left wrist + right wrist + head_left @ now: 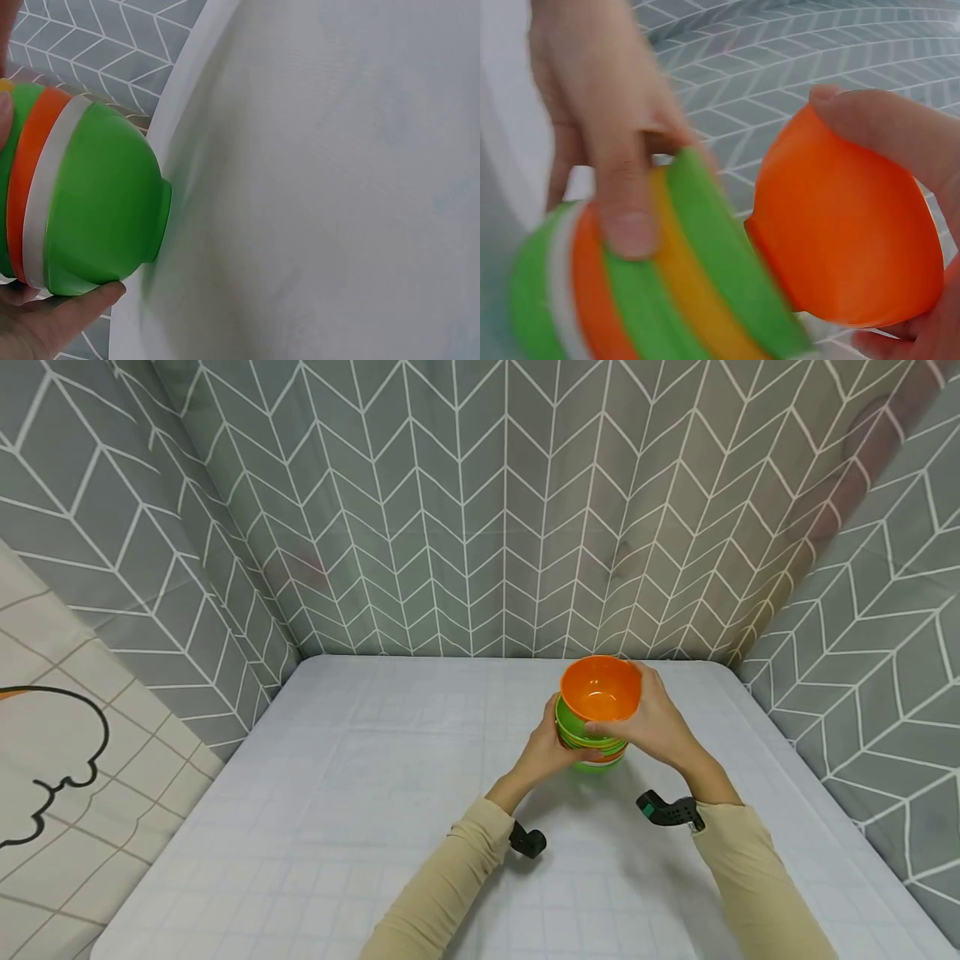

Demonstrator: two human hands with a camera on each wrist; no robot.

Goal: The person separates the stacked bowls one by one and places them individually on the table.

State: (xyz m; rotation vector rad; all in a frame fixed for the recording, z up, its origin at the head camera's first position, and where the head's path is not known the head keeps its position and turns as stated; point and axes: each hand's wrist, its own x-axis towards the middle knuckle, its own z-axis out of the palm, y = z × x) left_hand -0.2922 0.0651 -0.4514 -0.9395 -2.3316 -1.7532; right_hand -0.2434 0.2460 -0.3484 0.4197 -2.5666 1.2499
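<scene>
An orange bowl [601, 687] is held by my right hand [656, 718], its thumb and fingers round the sides. It hangs just above a stack of nested bowls [576, 727], with its inside showing in the head view. My left hand [546, 745] grips that stack from the side. Green, yellow, orange and white rims show in layers along the stack [697, 277] in the right wrist view. The lowest bowl, a green one [105, 202], has its foot close over the table, and a left fingertip touches its side.
A white cloth covers the table [337, 793]. Grey chevron-patterned curtains [450, 510] stand along its back and right side. Each wrist wears a black camera mount [667, 810]. White tile with a black line drawing [52, 760] lies at the left.
</scene>
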